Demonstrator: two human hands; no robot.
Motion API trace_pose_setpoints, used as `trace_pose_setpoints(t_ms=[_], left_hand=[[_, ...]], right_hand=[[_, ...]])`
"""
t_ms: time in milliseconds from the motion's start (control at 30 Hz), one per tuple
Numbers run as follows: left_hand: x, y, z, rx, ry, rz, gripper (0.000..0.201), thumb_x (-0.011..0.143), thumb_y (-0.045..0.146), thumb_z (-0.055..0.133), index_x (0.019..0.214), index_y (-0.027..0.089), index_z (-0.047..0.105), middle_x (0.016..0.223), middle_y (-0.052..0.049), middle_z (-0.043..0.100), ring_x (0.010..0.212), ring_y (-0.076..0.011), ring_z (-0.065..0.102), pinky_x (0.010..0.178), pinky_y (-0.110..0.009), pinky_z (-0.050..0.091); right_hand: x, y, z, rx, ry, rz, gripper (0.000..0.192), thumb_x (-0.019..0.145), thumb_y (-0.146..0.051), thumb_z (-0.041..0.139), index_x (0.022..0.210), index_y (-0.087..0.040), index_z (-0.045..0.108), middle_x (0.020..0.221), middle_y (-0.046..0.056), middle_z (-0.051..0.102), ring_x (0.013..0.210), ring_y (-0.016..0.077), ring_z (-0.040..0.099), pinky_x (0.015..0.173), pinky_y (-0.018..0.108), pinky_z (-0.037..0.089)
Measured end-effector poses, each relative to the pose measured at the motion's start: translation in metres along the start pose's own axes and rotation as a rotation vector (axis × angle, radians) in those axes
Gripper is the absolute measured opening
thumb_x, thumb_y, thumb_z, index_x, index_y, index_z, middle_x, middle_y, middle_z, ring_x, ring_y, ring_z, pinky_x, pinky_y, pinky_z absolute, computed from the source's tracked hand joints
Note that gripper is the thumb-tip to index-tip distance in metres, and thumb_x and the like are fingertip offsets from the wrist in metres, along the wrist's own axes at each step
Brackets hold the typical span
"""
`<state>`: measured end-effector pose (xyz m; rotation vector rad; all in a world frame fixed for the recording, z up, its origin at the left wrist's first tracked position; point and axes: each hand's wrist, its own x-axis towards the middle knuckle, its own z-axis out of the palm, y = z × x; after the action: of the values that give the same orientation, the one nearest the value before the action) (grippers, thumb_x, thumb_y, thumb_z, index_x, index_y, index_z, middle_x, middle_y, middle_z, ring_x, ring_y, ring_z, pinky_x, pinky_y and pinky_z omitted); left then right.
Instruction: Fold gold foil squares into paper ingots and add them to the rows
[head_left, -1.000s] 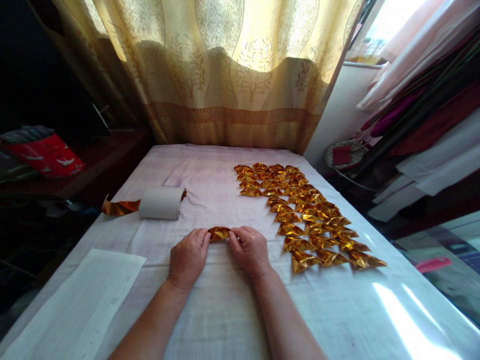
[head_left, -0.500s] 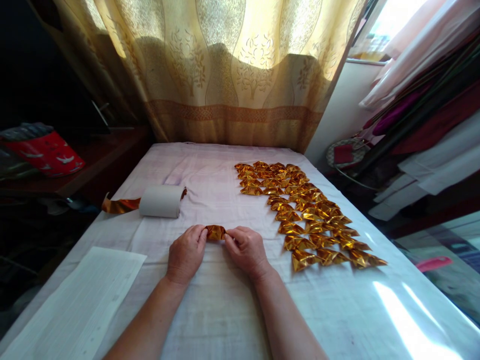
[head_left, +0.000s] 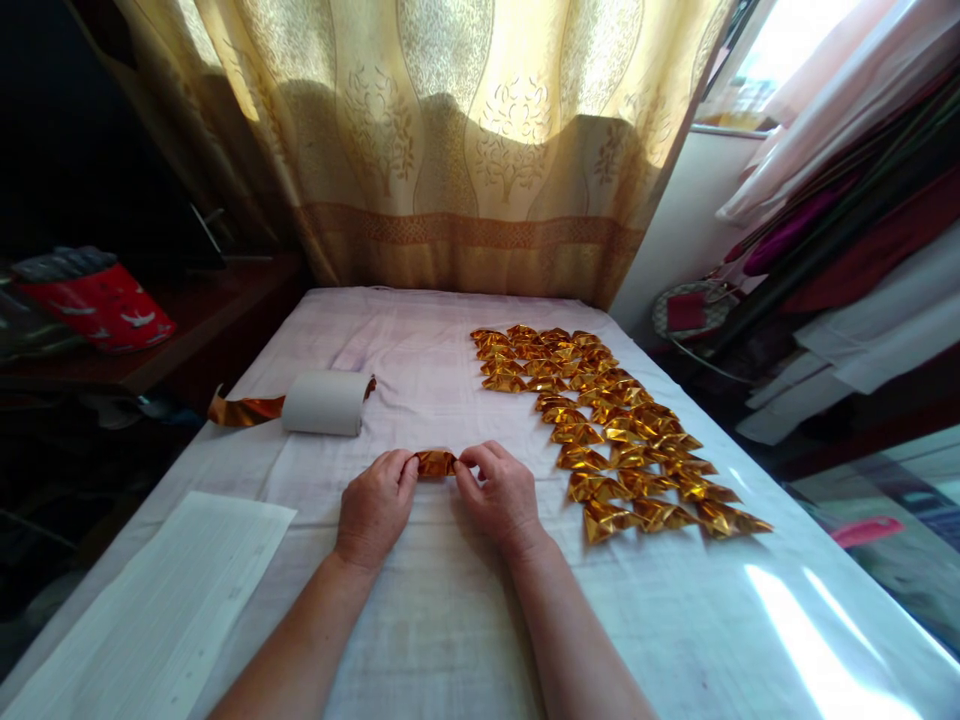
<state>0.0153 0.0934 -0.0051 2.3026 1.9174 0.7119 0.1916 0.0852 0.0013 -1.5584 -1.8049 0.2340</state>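
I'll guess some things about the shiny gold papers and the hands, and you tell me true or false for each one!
1. Both hands pinch one gold piece. True: left hand, right hand.
2. The folded gold pieces lie left of the hands. False: they lie to the right.
3. A white roll lies on the cloth. True.
4. The curtain is blue. False: it is golden beige.

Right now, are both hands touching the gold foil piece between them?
Touching. The head view shows the left hand and the right hand each pinching an end of the gold foil piece, fingertips overlapping its edges with no gap.
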Motion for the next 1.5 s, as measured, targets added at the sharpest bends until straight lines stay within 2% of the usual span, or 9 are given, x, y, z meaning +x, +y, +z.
trace_pose_setpoints(t_ms=[233,367,533,633,700,833,1067,1333,1500], left_hand=[[-0.002,0.004,-0.002,-0.053,-0.004,-0.011,0.023,0.096,0.034,0.047,0.092,0.023,0.067,0.089,-0.001,0.073,0.079,-0.0174,0.068,0.066,-0.025,0.043],[-0.001,0.004,-0.004,-0.120,-0.010,-0.025,0.025,0.096,0.038,0.048,0.091,0.023,0.067,0.088,0.000,0.073,0.077,-0.0162,0.067,0.066,-0.025,0.042],[0.001,0.002,-0.005,-0.118,-0.040,-0.034,0.030,0.098,0.038,0.043,0.085,0.022,0.066,0.083,0.000,0.072,0.077,-0.0170,0.067,0.066,-0.025,0.040],[0.001,0.002,-0.006,-0.100,-0.056,-0.055,0.030,0.098,0.036,0.043,0.083,0.022,0.065,0.081,0.000,0.072,0.076,-0.0167,0.066,0.065,-0.025,0.039],[0.001,0.002,-0.006,-0.091,-0.067,-0.065,0.030,0.097,0.036,0.043,0.081,0.022,0.065,0.081,0.000,0.072,0.075,-0.0163,0.066,0.064,-0.025,0.038],[0.001,0.002,-0.005,-0.086,-0.073,-0.069,0.030,0.097,0.035,0.043,0.082,0.022,0.066,0.081,-0.001,0.072,0.074,-0.0162,0.066,0.064,-0.025,0.037],[0.002,0.001,-0.004,-0.077,-0.088,-0.070,0.031,0.098,0.035,0.042,0.083,0.022,0.065,0.082,-0.001,0.072,0.076,-0.0164,0.066,0.065,-0.025,0.038],[0.002,0.001,-0.005,-0.066,-0.097,-0.082,0.029,0.098,0.034,0.043,0.084,0.022,0.066,0.084,-0.001,0.073,0.077,-0.0159,0.066,0.066,-0.025,0.037],[0.002,0.002,-0.006,-0.084,-0.093,-0.082,0.030,0.097,0.034,0.042,0.083,0.023,0.066,0.083,-0.002,0.073,0.075,-0.0162,0.065,0.065,-0.025,0.037]], right_hand=[[0.002,-0.002,-0.007,-0.164,-0.106,0.094,0.010,0.086,-0.024,0.064,0.080,-0.024,0.072,0.081,-0.001,0.069,0.070,0.0122,0.061,0.063,0.023,0.036],[0.008,0.001,-0.016,-0.260,-0.083,0.141,0.015,0.090,-0.027,0.062,0.081,-0.025,0.073,0.082,-0.001,0.070,0.074,0.0126,0.063,0.063,0.023,0.035],[0.039,0.017,-0.035,-0.481,-0.040,0.216,0.022,0.094,-0.034,0.056,0.088,-0.026,0.075,0.091,0.002,0.072,0.081,0.0154,0.065,0.063,0.024,0.036],[0.065,0.031,-0.045,-0.658,-0.098,0.232,0.027,0.096,-0.035,0.050,0.095,-0.026,0.075,0.100,0.005,0.074,0.088,0.0188,0.067,0.063,0.025,0.038],[0.079,0.039,-0.047,-0.747,-0.156,0.231,0.030,0.097,-0.035,0.047,0.096,-0.025,0.076,0.096,0.007,0.075,0.086,0.0213,0.069,0.065,0.026,0.041],[0.094,0.050,-0.048,-0.785,-0.193,0.205,0.032,0.096,-0.028,0.046,0.096,-0.020,0.076,0.099,0.011,0.075,0.091,0.0237,0.069,0.070,0.027,0.045],[0.101,0.058,-0.054,-0.828,-0.245,0.221,0.031,0.093,-0.025,0.047,0.100,-0.017,0.076,0.100,0.014,0.075,0.096,0.0261,0.069,0.075,0.030,0.049],[0.105,0.056,-0.059,-0.825,-0.261,0.251,0.030,0.092,-0.024,0.049,0.099,-0.016,0.077,0.099,0.015,0.075,0.096,0.0267,0.069,0.076,0.030,0.049],[0.098,0.045,-0.061,-0.775,-0.216,0.254,0.029,0.092,-0.025,0.049,0.099,-0.018,0.076,0.101,0.015,0.074,0.097,0.0259,0.069,0.076,0.031,0.048]])
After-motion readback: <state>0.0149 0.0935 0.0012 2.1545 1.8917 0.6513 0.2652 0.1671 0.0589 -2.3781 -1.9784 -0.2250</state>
